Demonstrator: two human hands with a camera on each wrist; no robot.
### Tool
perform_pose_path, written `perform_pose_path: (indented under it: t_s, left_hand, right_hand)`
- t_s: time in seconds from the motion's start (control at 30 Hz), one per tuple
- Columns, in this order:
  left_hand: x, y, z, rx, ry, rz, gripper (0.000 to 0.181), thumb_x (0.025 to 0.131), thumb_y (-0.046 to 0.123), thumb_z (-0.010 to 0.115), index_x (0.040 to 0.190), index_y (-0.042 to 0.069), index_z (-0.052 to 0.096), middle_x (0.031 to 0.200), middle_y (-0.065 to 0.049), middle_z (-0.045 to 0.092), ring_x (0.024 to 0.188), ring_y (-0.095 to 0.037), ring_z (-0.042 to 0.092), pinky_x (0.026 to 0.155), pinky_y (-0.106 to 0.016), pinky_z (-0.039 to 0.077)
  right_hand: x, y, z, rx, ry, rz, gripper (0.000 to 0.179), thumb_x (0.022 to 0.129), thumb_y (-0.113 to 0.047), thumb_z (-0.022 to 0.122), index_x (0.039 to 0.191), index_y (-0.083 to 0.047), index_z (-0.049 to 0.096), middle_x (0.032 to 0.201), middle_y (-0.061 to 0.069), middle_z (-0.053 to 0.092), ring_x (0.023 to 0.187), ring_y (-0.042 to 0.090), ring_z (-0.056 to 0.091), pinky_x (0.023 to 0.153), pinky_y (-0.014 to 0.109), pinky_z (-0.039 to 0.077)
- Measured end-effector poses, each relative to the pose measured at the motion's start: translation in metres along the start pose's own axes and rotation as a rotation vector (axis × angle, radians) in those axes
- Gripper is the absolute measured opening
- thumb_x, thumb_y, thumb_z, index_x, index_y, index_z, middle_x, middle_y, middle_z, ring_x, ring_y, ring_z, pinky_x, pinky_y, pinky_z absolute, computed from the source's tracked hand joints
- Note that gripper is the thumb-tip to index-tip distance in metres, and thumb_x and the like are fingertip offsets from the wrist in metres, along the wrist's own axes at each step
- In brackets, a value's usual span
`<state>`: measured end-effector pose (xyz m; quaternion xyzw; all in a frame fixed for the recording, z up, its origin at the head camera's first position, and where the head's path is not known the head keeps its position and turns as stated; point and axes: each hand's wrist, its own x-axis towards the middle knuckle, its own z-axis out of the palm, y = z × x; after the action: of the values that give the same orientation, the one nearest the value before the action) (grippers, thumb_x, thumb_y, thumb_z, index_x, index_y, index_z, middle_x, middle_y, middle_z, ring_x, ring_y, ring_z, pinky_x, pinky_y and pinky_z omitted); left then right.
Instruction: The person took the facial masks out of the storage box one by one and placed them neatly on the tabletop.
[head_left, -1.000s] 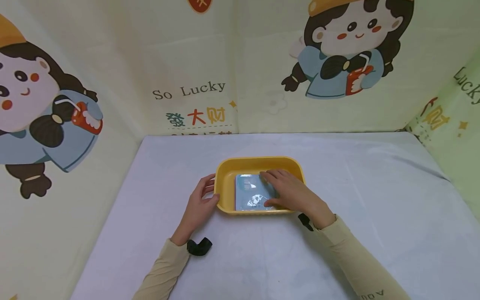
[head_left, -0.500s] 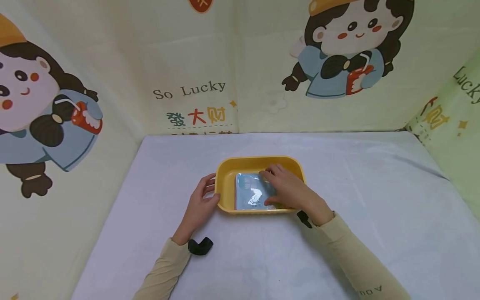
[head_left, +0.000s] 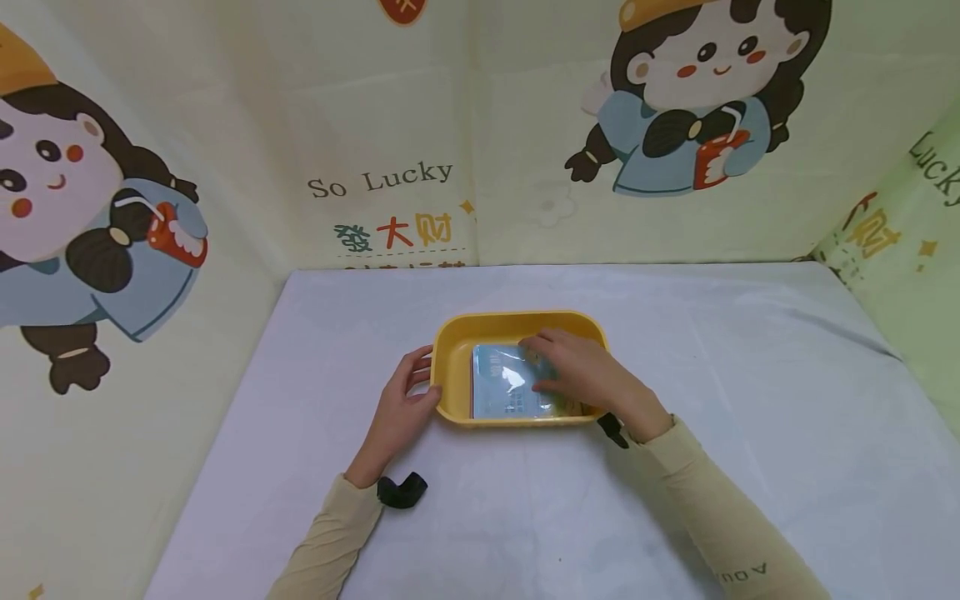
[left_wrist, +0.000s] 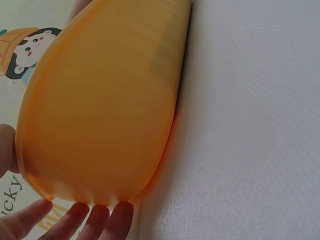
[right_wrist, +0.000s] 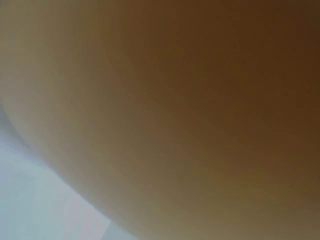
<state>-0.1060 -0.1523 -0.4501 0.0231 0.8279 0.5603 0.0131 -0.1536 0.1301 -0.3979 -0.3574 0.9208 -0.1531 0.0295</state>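
A yellow plastic tray (head_left: 450,375) stands on the white-covered table, holding a flat, glossy light-blue booklet (head_left: 495,392) with printing on its cover. A second edge shows beneath the booklet's left side. At the tray's left end my left hand (head_left: 397,412) holds the wall, thumb near the front corner. The left wrist view shows its fingertips (left_wrist: 120,215) against the outside of the tray (left_wrist: 100,115). My right hand (head_left: 585,371) reaches over the tray's right side, fingers and thumb extended on the booklet; its palm hides the booklet's right part. The right wrist view is mostly a brownish-yellow blur.
White cloth (head_left: 480,517) covers the tabletop around the tray. Behind it hangs a cream curtain (head_left: 517,225) with cartoon figures and lettering. A black wrist strap piece (head_left: 401,490) sits by the left cuff, and another (head_left: 613,429) by the right wrist.
My right thumb has shifted slightly up the booklet, showing more of the cover's lower right. The left hand and the tray have hardly moved.
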Motion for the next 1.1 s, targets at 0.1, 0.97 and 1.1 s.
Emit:
perform_pose_path:
  t_s: [0.1,0.97,1.1]
  left_hand:
    - [-0.002,0.002,-0.001,-0.001,0.003,0.004,0.053,0.085,0.016,0.060,0.133,0.030,0.042,0.124,0.003,0.050,0.110,-0.015,0.052,0.085,-0.033,0.050]
    - [-0.006,0.024,-0.007,-0.047,-0.048,0.046,0.053,0.086,0.007,0.058,0.135,0.012,0.041,0.126,-0.012,0.051,0.111,-0.026,0.053,0.084,-0.035,0.051]
    - [-0.009,0.035,-0.008,-0.045,-0.054,0.037,0.053,0.085,0.003,0.057,0.135,0.007,0.040,0.126,-0.018,0.050,0.111,-0.031,0.052,0.084,-0.039,0.051]
  right_hand:
    - [0.001,0.001,-0.003,0.019,-0.013,-0.003,0.054,0.075,-0.029,0.075,0.121,-0.008,0.056,0.109,0.003,0.058,0.092,0.016,0.055,0.080,0.030,0.050]
    - [0.013,0.023,-0.040,0.279,-0.232,-0.027,0.034,0.089,-0.015,0.060,0.122,-0.010,0.057,0.117,0.001,0.059,0.102,0.016,0.055,0.090,0.036,0.046]
    - [0.020,0.028,-0.044,0.315,-0.275,-0.050,0.029,0.089,-0.016,0.058,0.119,-0.011,0.059,0.108,0.001,0.062,0.092,0.014,0.056,0.084,0.033,0.049]
